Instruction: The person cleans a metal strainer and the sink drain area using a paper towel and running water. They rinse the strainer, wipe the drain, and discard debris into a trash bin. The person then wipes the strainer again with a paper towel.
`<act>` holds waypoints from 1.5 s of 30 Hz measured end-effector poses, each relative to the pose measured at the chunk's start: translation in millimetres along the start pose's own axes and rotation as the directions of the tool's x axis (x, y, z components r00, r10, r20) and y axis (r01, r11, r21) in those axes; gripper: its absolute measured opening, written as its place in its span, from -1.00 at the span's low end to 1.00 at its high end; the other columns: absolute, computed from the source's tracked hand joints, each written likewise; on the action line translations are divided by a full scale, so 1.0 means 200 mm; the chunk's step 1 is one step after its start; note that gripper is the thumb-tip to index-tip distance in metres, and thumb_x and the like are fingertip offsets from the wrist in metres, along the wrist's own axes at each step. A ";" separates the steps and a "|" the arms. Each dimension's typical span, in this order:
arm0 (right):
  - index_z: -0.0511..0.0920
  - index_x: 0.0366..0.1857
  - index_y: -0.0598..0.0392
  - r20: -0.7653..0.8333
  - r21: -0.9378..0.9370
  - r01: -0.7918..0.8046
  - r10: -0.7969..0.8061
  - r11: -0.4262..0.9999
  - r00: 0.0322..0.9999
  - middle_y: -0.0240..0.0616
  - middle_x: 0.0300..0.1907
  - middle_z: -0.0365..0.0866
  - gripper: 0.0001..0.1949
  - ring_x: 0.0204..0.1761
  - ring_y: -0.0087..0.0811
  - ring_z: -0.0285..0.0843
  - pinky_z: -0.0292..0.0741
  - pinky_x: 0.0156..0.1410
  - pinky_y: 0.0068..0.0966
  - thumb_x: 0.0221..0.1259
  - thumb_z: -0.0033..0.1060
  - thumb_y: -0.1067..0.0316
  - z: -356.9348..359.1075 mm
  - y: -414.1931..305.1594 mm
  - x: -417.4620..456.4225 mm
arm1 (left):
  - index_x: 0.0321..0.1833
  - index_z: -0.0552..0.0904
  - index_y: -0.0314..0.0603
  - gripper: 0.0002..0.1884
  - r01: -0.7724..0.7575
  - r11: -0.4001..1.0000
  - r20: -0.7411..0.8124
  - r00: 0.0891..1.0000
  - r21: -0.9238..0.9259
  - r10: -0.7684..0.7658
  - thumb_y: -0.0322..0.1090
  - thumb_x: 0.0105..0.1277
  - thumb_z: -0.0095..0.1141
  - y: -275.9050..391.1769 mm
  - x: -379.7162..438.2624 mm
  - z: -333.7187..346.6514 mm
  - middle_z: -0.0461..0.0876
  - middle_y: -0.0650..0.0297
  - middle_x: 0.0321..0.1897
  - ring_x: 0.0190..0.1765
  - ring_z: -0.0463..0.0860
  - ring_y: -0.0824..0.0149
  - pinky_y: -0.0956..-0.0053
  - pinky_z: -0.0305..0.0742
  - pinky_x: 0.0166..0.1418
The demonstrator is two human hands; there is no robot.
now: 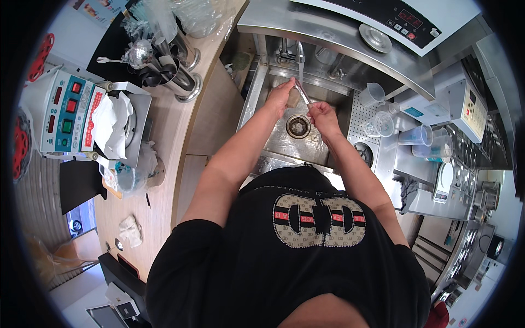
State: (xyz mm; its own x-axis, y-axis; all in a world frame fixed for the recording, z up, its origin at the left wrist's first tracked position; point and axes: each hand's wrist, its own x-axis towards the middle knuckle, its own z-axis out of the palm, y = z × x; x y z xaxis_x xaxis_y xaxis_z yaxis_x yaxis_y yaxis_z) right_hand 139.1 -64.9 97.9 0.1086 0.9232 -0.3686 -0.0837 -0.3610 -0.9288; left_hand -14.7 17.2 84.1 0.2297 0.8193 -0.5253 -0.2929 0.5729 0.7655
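Note:
Water runs from the metal faucet (300, 52) into the stainless steel sink (316, 149). Over the basin, my right hand (325, 117) grips the lower end of a slim metal utensil (302, 92), whose exact kind I cannot tell. Its upper end lies at the fingertips of my left hand (281, 98), right by the stream. Something pale brownish (293, 97) shows beside the left palm; whether that hand holds it is unclear. The round drain strainer (298, 126) sits below and between both hands.
Clear plastic measuring jugs (372, 95) and cups (379, 124) stand on the perforated drainboard to the right. A steel shelf (340, 49) crosses above the sink's far side. On the left, a wooden counter (164, 164) carries utensil holders (186, 86) and a sealing machine (67, 112).

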 end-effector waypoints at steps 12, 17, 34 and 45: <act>0.49 -0.23 0.05 -0.092 0.173 -0.056 0.073 0.983 0.993 -0.40 -0.43 0.60 -0.84 -0.54 -0.65 0.39 0.32 -0.44 -0.67 0.43 0.15 0.21 -0.05 0.01 -0.01 | 0.20 0.53 -0.14 -0.65 0.016 0.949 0.081 0.997 -0.315 0.010 -0.21 0.42 0.11 -0.02 0.01 -0.11 0.64 0.14 -0.01 0.06 0.64 0.24 0.30 0.57 0.12; 0.49 -0.22 0.03 -0.124 0.302 -0.106 0.149 0.947 0.981 -0.41 -0.43 0.60 -0.84 -0.54 -0.65 0.40 0.32 -0.44 -0.67 0.44 0.13 0.19 -0.08 0.04 -0.03 | 0.28 0.44 -0.20 -0.62 -0.171 0.958 0.070 0.979 -0.231 0.192 -0.50 0.41 0.02 0.03 0.00 -0.02 0.62 0.12 0.00 0.07 0.62 0.17 0.27 0.58 0.16; 0.53 -0.20 0.00 -0.108 0.327 -0.173 0.218 0.929 0.970 -0.46 -0.44 0.59 -0.83 -0.52 -0.67 0.39 0.33 -0.42 -0.67 0.43 0.14 0.15 -0.19 0.07 -0.15 | 0.01 0.51 -0.18 -0.84 0.026 0.992 0.030 0.999 -0.121 -0.023 -0.32 0.53 -0.10 0.09 0.08 0.15 0.45 0.30 -0.47 -0.58 0.32 0.50 0.62 0.11 -0.64; 0.52 -0.21 -0.01 -0.090 0.332 -0.191 0.232 0.924 0.968 -0.45 -0.43 0.60 -0.82 -0.52 -0.67 0.41 0.34 -0.41 -0.68 0.42 0.16 0.14 -0.16 0.06 -0.17 | -0.09 0.50 -0.11 -0.87 0.041 0.966 0.099 0.995 -0.255 -0.016 -0.26 0.47 0.12 0.04 0.11 0.06 0.48 0.35 -0.42 -0.51 0.34 0.48 0.60 0.32 -0.48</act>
State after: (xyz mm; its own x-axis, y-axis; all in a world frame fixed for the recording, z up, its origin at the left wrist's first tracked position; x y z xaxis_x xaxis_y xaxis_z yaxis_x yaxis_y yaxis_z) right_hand 165.2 -104.3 97.3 0.1747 0.7985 -0.5761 -0.4264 -0.4660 -0.7752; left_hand -0.5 40.5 83.0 0.3253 0.8040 -0.4977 -0.5106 0.5923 0.6232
